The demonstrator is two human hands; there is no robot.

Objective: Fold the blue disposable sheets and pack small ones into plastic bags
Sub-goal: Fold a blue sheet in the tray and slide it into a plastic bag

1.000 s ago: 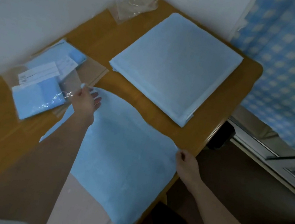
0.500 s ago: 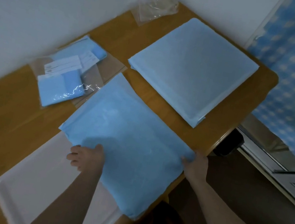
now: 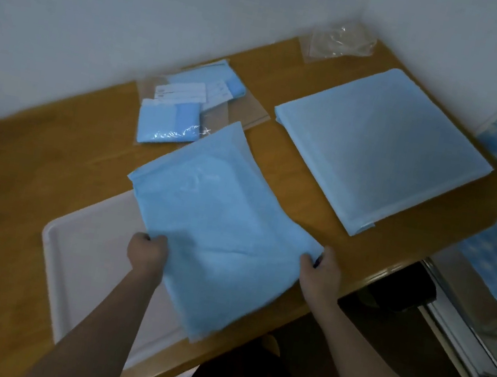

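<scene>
Blue sheet [image 3: 218, 226] is lying folded on the tabletop [image 3: 49, 155], overlapping a white tray [image 3: 80, 259], its long axis running away from the person. Left hand [image 3: 146, 253] and right hand [image 3: 321, 274] are gripping its side edges with curled fingers.

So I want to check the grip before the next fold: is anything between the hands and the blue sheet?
Nothing visible. The left hand and right hand both grip the sheet directly at its near edges. It lies partly over the white tray, apart from the stack and the bagged sheets.
</scene>
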